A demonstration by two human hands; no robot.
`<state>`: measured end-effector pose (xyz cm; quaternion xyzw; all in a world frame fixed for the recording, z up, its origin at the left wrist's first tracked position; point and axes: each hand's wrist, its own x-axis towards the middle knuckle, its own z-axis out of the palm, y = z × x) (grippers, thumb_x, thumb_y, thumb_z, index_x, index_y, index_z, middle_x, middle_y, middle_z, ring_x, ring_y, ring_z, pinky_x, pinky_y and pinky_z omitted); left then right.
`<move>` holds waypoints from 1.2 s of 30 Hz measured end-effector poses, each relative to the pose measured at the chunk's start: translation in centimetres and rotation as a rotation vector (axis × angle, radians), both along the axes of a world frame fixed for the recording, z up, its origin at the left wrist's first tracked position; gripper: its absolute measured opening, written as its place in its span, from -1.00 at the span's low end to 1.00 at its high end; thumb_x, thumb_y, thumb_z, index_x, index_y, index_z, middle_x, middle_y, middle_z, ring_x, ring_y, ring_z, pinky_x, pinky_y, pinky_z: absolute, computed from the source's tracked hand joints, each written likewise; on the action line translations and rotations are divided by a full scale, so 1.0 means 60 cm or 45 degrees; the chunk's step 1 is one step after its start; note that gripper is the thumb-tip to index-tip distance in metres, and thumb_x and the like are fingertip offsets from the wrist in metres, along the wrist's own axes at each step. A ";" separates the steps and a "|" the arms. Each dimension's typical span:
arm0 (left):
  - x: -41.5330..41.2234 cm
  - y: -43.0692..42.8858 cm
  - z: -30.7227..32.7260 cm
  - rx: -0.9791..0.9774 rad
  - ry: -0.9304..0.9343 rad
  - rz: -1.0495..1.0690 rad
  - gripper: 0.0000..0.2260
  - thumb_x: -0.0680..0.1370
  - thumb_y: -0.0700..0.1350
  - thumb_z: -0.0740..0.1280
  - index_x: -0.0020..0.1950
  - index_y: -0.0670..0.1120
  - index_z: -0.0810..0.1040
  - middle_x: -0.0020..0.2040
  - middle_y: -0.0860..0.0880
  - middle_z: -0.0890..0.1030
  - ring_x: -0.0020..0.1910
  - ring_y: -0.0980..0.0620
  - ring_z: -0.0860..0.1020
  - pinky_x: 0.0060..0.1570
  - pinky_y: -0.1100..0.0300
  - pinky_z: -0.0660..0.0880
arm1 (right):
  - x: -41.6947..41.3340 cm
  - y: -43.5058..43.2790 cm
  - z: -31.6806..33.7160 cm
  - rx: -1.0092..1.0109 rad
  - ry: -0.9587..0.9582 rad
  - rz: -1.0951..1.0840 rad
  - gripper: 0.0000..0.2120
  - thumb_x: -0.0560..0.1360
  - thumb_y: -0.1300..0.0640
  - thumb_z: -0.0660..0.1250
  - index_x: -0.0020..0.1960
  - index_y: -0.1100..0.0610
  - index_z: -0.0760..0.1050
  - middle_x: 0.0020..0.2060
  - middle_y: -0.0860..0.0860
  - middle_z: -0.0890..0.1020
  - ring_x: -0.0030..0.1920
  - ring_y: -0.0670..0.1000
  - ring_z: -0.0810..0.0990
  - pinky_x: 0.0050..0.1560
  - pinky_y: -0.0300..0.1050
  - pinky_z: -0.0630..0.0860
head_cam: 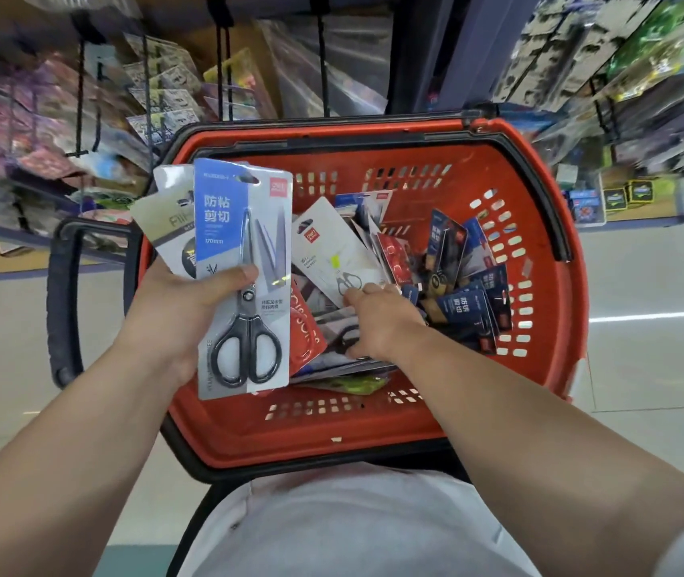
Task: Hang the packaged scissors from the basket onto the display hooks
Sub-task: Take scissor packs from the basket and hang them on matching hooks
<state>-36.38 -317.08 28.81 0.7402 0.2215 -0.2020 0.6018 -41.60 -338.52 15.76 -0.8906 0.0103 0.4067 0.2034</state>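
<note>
A: "Fingers (230,279) of the left hand (173,322) are clamping a blue-and-grey carded scissors pack (244,247) over the red plastic basket (273,443)."
B: "Right hand (378,322) is digging inside, grip unclear; pinching one card's edge is safest."

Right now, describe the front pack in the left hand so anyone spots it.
Start at the red basket; over its left rim the left hand holds up packs. The front one is the blue-and-grey scissors pack: black handles, unlike the beige pack behind.
</note>
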 end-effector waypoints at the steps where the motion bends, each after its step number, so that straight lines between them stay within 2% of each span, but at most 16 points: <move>1: 0.001 0.002 0.003 0.036 -0.008 -0.011 -0.62 0.47 -0.36 0.53 0.26 -0.11 0.68 0.09 -0.08 0.77 0.07 -0.15 0.75 0.17 -0.16 0.65 | 0.001 0.000 0.000 0.015 0.030 -0.002 -0.09 0.36 -0.15 0.63 0.56 0.00 0.27 0.39 0.06 0.41 0.41 0.20 0.43 0.31 0.11 0.53; 3: 0.001 0.007 0.012 0.119 -0.021 -0.049 -0.60 0.44 -0.36 0.56 0.23 -0.09 0.69 0.07 -0.06 0.78 0.05 -0.15 0.75 0.19 -0.22 0.65 | 0.006 -0.001 0.000 -0.021 0.106 0.038 -0.02 0.35 -0.19 0.63 0.62 0.00 0.22 0.42 0.08 0.36 0.40 0.21 0.46 0.30 0.12 0.55; 5: -0.002 0.017 0.020 0.165 -0.019 -0.076 -0.61 0.43 -0.36 0.57 0.23 -0.10 0.68 0.05 -0.06 0.78 0.05 -0.14 0.75 0.20 -0.23 0.64 | 0.010 -0.003 0.000 -0.144 0.113 0.139 -0.13 0.37 -0.28 0.57 0.54 0.03 0.36 0.39 0.10 0.36 0.39 0.21 0.45 0.28 0.12 0.54; 8: -0.009 0.032 0.030 0.179 -0.008 -0.071 -0.66 0.46 -0.35 0.55 0.18 -0.10 0.69 0.05 -0.07 0.78 0.06 -0.15 0.75 0.22 -0.25 0.62 | 0.013 -0.003 0.005 -0.302 -0.052 0.324 -0.34 0.38 -0.35 0.49 0.33 0.02 0.55 0.30 0.10 0.41 0.37 0.20 0.38 0.33 0.13 0.40; 11: -0.017 0.041 0.036 0.206 -0.022 -0.021 -0.68 0.46 -0.34 0.56 0.16 -0.06 0.70 0.03 -0.03 0.78 0.04 -0.10 0.75 0.21 -0.19 0.63 | 0.012 -0.001 0.008 -0.188 -0.059 0.388 -0.54 0.38 -0.20 0.54 0.11 0.05 0.51 0.07 0.05 0.54 0.19 0.17 0.57 0.06 -0.01 0.41; 13: -0.020 0.042 0.039 0.203 -0.018 0.013 -0.70 0.46 -0.33 0.56 0.14 -0.07 0.71 0.00 -0.02 0.79 0.01 -0.08 0.76 0.17 -0.14 0.65 | 0.011 0.000 0.004 -0.143 -0.021 0.399 -0.55 0.40 -0.09 0.55 0.13 0.06 0.44 0.06 0.05 0.60 0.12 0.17 0.62 -0.03 -0.04 0.41; 16: -0.023 0.039 0.045 0.163 -0.005 0.027 -0.71 0.46 -0.34 0.55 0.12 -0.07 0.71 0.00 -0.04 0.79 -0.01 -0.09 0.76 0.12 -0.09 0.66 | 0.014 0.008 -0.006 -0.174 0.012 0.494 -0.42 0.39 -0.22 0.55 0.29 0.03 0.52 0.16 0.06 0.58 0.17 0.18 0.59 -0.02 0.01 0.45; 18: -0.024 0.035 0.049 0.149 -0.009 0.040 -0.69 0.46 -0.35 0.54 0.16 -0.09 0.70 0.01 -0.04 0.79 0.00 -0.08 0.76 0.11 -0.06 0.66 | 0.015 0.012 -0.013 -0.151 0.062 0.466 -0.40 0.43 -0.32 0.48 0.30 0.06 0.58 0.19 0.09 0.58 0.20 0.18 0.58 -0.01 0.00 0.48; 21: -0.025 0.034 0.052 0.146 -0.024 0.041 -0.68 0.47 -0.35 0.54 0.17 -0.09 0.69 0.00 -0.03 0.79 -0.01 -0.06 0.77 0.08 -0.03 0.67 | 0.019 0.007 -0.015 -0.017 0.186 0.363 -0.46 0.52 -0.21 0.46 0.31 0.15 0.55 0.22 0.11 0.61 0.18 0.18 0.60 0.06 -0.02 0.55; 23: -0.026 0.035 0.051 0.156 -0.028 0.052 -0.69 0.47 -0.34 0.54 0.17 -0.09 0.69 -0.01 -0.02 0.79 -0.01 -0.06 0.77 0.10 -0.05 0.67 | 0.023 0.000 -0.008 0.012 0.177 0.391 -0.52 0.52 -0.14 0.48 0.27 0.17 0.54 0.17 0.12 0.63 0.10 0.17 0.60 0.00 -0.05 0.52; 26: -0.027 0.039 0.047 0.143 -0.036 0.068 -0.69 0.49 -0.32 0.54 0.18 -0.06 0.70 0.02 -0.02 0.79 0.01 -0.07 0.76 0.13 -0.11 0.66 | 0.033 -0.020 0.007 -0.008 0.067 0.484 -0.57 0.40 -0.12 0.53 0.08 0.15 0.55 -0.07 0.08 0.62 -0.09 0.13 0.58 -0.20 -0.09 0.46; 30: -0.031 0.038 0.037 0.090 -0.033 0.089 -0.70 0.49 -0.32 0.54 0.14 -0.02 0.71 0.05 -0.05 0.78 0.05 -0.12 0.76 0.20 -0.19 0.63 | 0.032 -0.088 0.031 0.028 0.001 0.378 -0.67 0.31 -0.07 0.56 -0.24 0.07 0.46 -0.34 0.02 0.58 -0.27 0.09 0.58 -0.37 -0.12 0.42; 36: -0.028 0.012 0.026 -0.004 -0.014 0.107 -0.70 0.49 -0.34 0.53 0.11 0.00 0.70 0.01 -0.01 0.79 0.00 -0.06 0.77 0.03 0.04 0.66 | 0.025 -0.194 0.085 0.189 -0.149 -0.117 -0.80 0.32 0.02 0.60 -0.27 0.04 0.60 -0.42 -0.05 0.63 -0.36 -0.05 0.59 -0.32 -0.08 0.45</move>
